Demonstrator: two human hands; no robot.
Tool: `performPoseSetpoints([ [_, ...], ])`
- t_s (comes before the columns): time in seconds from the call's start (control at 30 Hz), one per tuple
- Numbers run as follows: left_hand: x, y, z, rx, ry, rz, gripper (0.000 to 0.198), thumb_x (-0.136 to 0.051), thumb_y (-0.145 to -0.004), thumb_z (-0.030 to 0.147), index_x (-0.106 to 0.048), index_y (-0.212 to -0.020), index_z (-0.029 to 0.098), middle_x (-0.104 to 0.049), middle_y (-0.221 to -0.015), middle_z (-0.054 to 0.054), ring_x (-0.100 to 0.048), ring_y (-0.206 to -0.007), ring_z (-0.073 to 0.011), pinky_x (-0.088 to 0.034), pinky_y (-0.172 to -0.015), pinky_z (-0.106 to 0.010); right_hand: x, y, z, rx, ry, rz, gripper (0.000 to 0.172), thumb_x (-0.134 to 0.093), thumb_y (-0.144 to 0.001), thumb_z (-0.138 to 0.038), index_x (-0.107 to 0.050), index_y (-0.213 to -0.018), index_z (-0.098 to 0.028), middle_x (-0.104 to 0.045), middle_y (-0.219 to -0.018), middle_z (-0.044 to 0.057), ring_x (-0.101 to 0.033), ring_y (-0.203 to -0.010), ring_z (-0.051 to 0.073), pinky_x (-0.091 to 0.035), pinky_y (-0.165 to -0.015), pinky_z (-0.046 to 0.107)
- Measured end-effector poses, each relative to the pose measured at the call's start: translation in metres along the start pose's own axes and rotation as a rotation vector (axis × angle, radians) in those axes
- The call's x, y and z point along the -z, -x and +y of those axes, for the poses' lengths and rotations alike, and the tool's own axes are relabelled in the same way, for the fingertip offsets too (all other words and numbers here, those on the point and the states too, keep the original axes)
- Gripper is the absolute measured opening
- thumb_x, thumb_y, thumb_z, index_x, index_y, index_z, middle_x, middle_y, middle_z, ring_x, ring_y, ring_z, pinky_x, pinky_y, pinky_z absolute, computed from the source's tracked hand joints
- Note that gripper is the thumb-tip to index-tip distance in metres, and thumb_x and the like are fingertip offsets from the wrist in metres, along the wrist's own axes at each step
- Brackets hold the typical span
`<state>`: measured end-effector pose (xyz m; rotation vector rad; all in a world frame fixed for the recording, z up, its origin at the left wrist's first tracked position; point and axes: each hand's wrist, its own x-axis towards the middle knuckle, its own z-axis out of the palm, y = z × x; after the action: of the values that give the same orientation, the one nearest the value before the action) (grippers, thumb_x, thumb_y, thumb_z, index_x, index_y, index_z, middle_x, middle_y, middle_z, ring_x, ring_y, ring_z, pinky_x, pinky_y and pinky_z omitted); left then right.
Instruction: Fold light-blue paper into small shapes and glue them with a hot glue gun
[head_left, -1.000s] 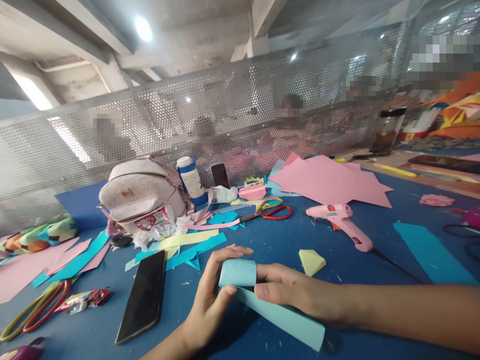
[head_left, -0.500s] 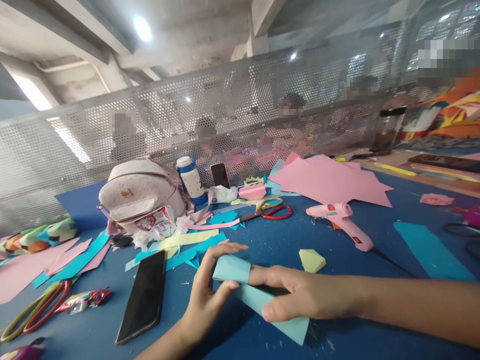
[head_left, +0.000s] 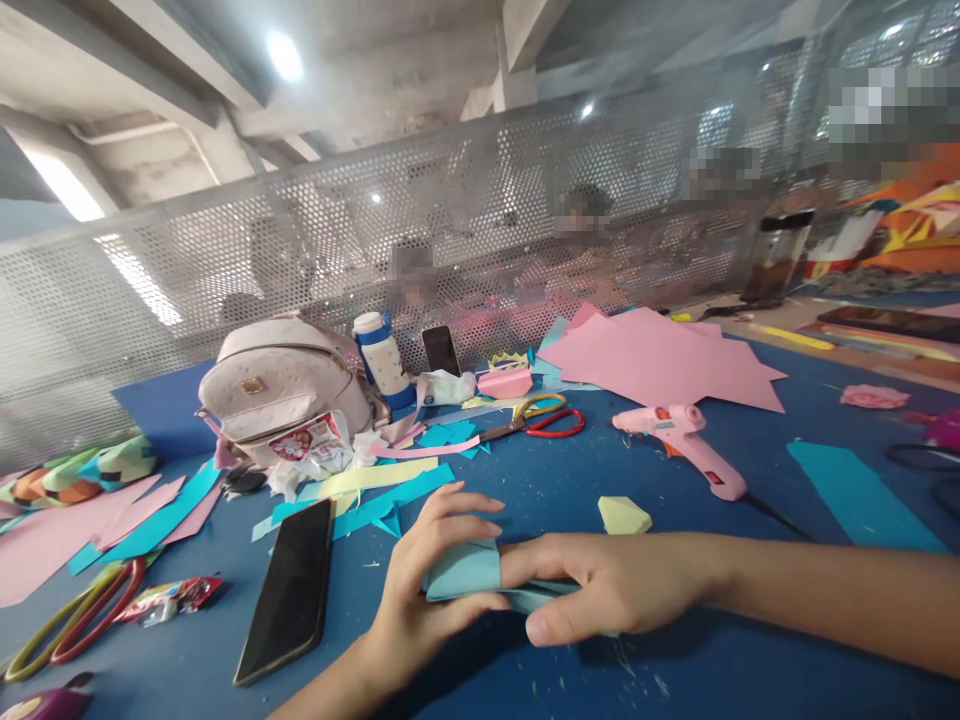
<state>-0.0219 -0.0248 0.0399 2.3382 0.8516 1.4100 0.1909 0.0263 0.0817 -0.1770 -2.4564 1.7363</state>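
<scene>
Between my hands is a light blue folded paper strip [head_left: 466,570], its left end bent over into a loop. My left hand [head_left: 431,565] wraps round that end, thumb below and fingers above. From the other side my right hand [head_left: 600,585] grips the strip, its fingers reaching into the fold and its thumb along the lower edge; most of the strip's right part is hidden under this hand. Just beyond my right hand lies a small pale yellow folded paper piece [head_left: 624,515]. A pink glue gun [head_left: 686,445] rests on its side farther right.
On the blue table [head_left: 540,480] are a black phone [head_left: 289,590], red-and-yellow-handled scissors [head_left: 540,418], paper scraps and a stack of pink paper [head_left: 652,355]. A pale backpack [head_left: 281,390] and a bottle [head_left: 384,360] stand before a perforated metal screen [head_left: 322,240]; people sit behind it.
The paper strip has tilted so that its lower flap now shows edge-on. My left fingers have lifted and spread over the folded end, and the left thumb has slid right beneath it.
</scene>
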Motion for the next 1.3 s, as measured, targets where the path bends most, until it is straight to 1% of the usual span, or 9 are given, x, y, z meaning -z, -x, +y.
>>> performPoseSetpoints([
  [0.13,0.003,-0.001,0.001,-0.087,-0.12,-0.003,0.031,-0.074,-0.078,0.037,-0.07,-0.106,0.024,-0.067,-0.114,-0.008,-0.064,-0.105,-0.0238,-0.042,-0.105,-0.045,0.006,0.0,-0.002,-0.068,0.012,-0.039,0.035,-0.051,-0.088,-0.031,-0.062,-0.111,-0.007,-0.047,-0.087,0.002,-0.044,-0.078,0.013,-0.038,-0.071,0.024],
  [0.23,0.006,0.0,-0.002,-0.136,-0.184,-0.028,0.037,-0.075,-0.078,0.034,-0.068,-0.114,0.025,-0.067,-0.115,-0.008,-0.065,-0.104,-0.0232,-0.044,-0.103,-0.044,0.01,0.001,-0.001,-0.087,0.07,-0.035,0.035,-0.051,-0.089,-0.035,-0.064,-0.108,-0.009,-0.051,-0.091,0.003,-0.046,-0.085,0.015,-0.039,-0.079,0.026],
  [0.33,0.007,0.002,-0.006,-0.163,-0.248,-0.049,0.044,-0.073,-0.081,0.034,-0.063,-0.122,0.025,-0.068,-0.115,-0.009,-0.065,-0.104,-0.0231,-0.047,-0.101,-0.043,0.015,0.001,0.0,-0.083,0.139,-0.027,0.034,-0.049,-0.091,-0.036,-0.064,-0.104,-0.009,-0.052,-0.09,0.004,-0.047,-0.085,0.016,-0.039,-0.08,0.027],
  [0.47,0.008,0.001,-0.009,-0.219,-0.368,-0.04,0.045,-0.067,-0.085,0.039,-0.06,-0.125,0.02,-0.069,-0.113,-0.011,-0.066,-0.103,-0.0228,-0.048,-0.099,-0.043,0.018,0.001,-0.006,-0.042,0.214,-0.018,0.026,-0.047,-0.094,-0.031,-0.063,-0.091,-0.011,-0.049,-0.081,0.0,-0.045,-0.077,0.012,-0.037,-0.073,0.023],
  [0.6,0.007,-0.001,-0.007,-0.245,-0.484,-0.031,0.042,-0.06,-0.09,0.043,-0.059,-0.125,0.02,-0.07,-0.111,-0.01,-0.067,-0.099,-0.0205,-0.049,-0.095,-0.04,0.016,0.002,-0.013,-0.038,0.3,0.06,0.033,-0.043,-0.097,-0.03,-0.056,-0.073,-0.013,-0.042,-0.07,-0.003,-0.039,-0.067,0.01,-0.034,-0.065,0.023],
  [0.77,0.008,-0.006,-0.002,-0.221,-0.558,-0.012,0.037,-0.061,-0.09,0.04,-0.06,-0.122,0.021,-0.07,-0.107,-0.009,-0.065,-0.09,-0.0195,-0.049,-0.084,-0.038,0.016,0.002,-0.011,-0.059,0.31,0.155,0.029,-0.046,-0.095,-0.026,-0.061,-0.074,-0.012,-0.05,-0.072,-0.002,-0.044,-0.069,0.01,-0.033,-0.063,0.023],
  [0.93,0.01,-0.006,0.007,-0.098,-0.619,0.009,0.033,-0.07,-0.084,0.029,-0.064,-0.116,0.024,-0.063,-0.094,-0.004,-0.059,-0.079,-0.0177,-0.045,-0.073,-0.034,0.016,-0.001,-0.001,-0.032,0.266,0.277,0.021,-0.053,-0.09,-0.02,-0.069,-0.078,-0.013,-0.06,-0.075,-0.001,-0.051,-0.072,0.011,-0.038,-0.069,0.023],
  [1.1,0.01,-0.002,0.005,-0.034,-0.519,-0.047,0.045,-0.069,-0.084,0.03,-0.057,-0.127,0.028,-0.054,-0.098,-0.005,-0.056,-0.084,-0.0188,-0.046,-0.074,-0.034,0.016,-0.002,0.005,-0.047,0.261,0.367,0.017,-0.059,-0.088,-0.022,-0.074,-0.084,-0.014,-0.07,-0.083,0.001,-0.061,-0.079,0.014,-0.043,-0.075,0.024],
  [1.3,0.009,-0.001,-0.003,-0.017,-0.369,-0.088,0.049,-0.064,-0.087,0.041,-0.053,-0.134,0.031,-0.048,-0.1,-0.006,-0.053,-0.088,-0.0205,-0.049,-0.075,-0.036,0.025,0.0,0.007,-0.035,0.436,0.449,0.016,-0.061,-0.086,-0.017,-0.075,-0.093,-0.017,-0.073,-0.095,0.003,-0.065,-0.089,0.016,-0.044,-0.082,0.027],
])
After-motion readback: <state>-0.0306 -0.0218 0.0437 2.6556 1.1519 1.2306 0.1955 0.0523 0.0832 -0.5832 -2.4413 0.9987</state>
